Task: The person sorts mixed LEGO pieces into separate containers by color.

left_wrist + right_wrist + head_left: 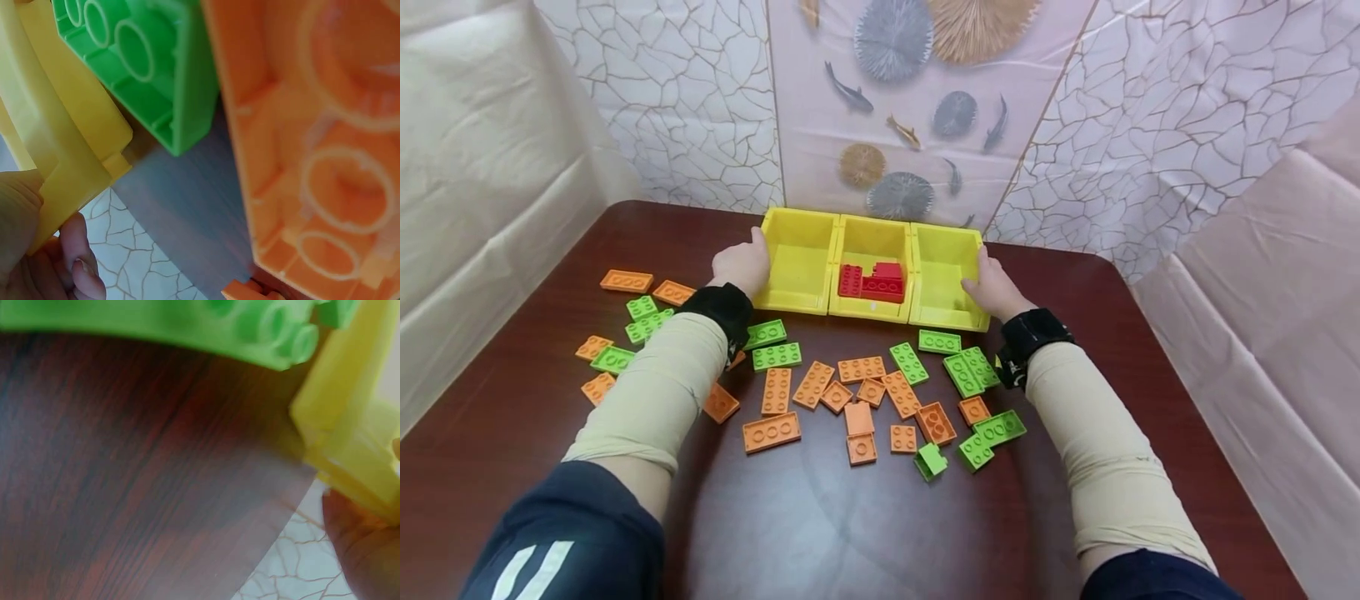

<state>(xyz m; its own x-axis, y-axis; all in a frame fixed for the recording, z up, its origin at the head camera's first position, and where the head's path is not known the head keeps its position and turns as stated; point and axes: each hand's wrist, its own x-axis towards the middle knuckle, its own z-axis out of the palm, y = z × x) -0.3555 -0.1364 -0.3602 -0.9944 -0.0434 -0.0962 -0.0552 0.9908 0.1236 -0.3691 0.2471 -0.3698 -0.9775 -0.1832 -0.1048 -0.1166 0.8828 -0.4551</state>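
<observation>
Evidently the dark wooden table (850, 517) is a sorting spot, and at its far side, from where I stand, is a yellow tray (872, 313) with three compartments in a row. The left hand (743, 262) pinches its left end wall between thumb and fingers; the right hand (997, 287) grips the opposite end, thumb over the inner side. I can't tell whether the tray rests on the wood or is slightly raised.

Nearer the person, orange bricks (862, 369) and green bricks (777, 357) lie scattered, some touching. The smaller cluster, red bricks (882, 289), sits in the middle compartment.

To me the step in hand looks like placing or steadying the tray, with the orange and green not yet gathered. The next move seems to call for even, matched effort from both hands, keeping the tray level so the red bricks don't slide.
</observation>
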